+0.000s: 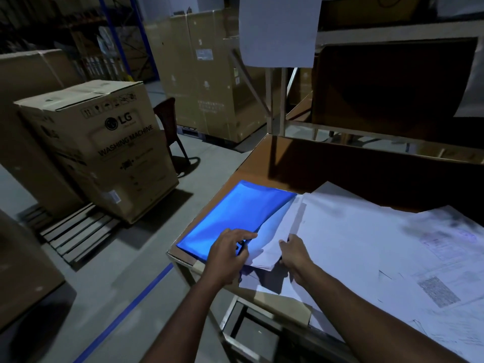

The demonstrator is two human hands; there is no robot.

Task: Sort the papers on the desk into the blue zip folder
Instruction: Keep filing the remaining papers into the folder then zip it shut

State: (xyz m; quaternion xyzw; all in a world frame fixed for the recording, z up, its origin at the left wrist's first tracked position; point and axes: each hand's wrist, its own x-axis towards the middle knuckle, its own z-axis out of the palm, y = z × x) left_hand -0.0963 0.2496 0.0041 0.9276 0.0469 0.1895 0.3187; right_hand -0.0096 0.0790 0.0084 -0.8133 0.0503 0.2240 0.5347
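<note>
Glossy blue zip folder (235, 216) lies flat at desk's (262, 163) left edge, near front corner. Left hand (226, 254) pinches its open side; right hand (294, 252) grips thin white paper stack (264, 254) w/ curled fingers, sheets partly inside. Cardboard box (104, 142) reads "LG WASHING MACHINE".

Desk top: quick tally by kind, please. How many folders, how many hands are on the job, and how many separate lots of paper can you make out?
Blue zip folder: 1
Hands: 2, left hand on the folder's edge, right hand gripping the sheaf
Paper lots: 2, held sheaf and loose spread on the desk; single sheets too overlapped to count
Total: 5
</note>
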